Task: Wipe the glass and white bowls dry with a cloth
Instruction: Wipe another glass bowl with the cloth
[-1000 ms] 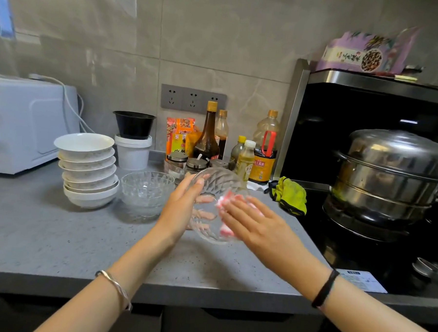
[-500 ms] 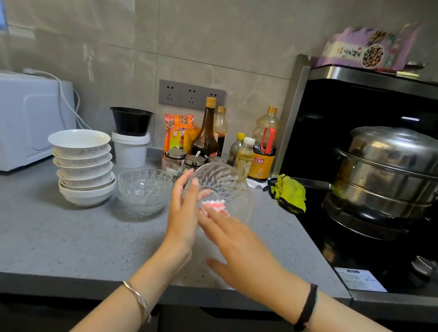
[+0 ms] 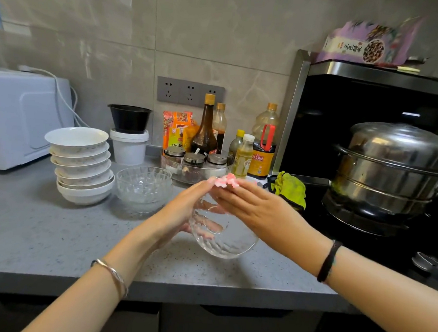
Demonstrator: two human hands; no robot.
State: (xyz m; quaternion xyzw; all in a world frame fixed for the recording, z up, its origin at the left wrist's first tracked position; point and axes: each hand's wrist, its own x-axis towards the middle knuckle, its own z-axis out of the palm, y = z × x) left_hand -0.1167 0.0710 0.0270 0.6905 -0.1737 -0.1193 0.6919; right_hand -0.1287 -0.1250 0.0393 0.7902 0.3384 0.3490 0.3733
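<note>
Where the held bowl is: the glass bowl [image 3: 224, 244] sits tipped on its side between both hands, just over the bench [image 3: 57, 233]. I cannot tell whether its lower edge touches.
Left hand [image 3: 182, 212]: cradles the bowl from the left, fingers [image 3: 201, 187] straight and close together along the glass, some showing through it.
Right hand [image 3: 258, 211]: fingers [image 3: 239, 192] straight and pressed together, holding the pink cloth [image 3: 224, 181] down on the bowl's upper edge. The thumb is hidden, so a pinch cannot be ruled out.
Key relation: the cloth sits at the top of the bowl, where both sets of fingertips meet. The rest of the glass lies below and toward the person, nearer the right hand.
Likely step: wiping this bowl, probably by sweeping down.
Waiting: stacked glass bowls [image 3: 143, 187] and white bowls [image 3: 81, 163] stand to the left, well apart from the hands.
</note>
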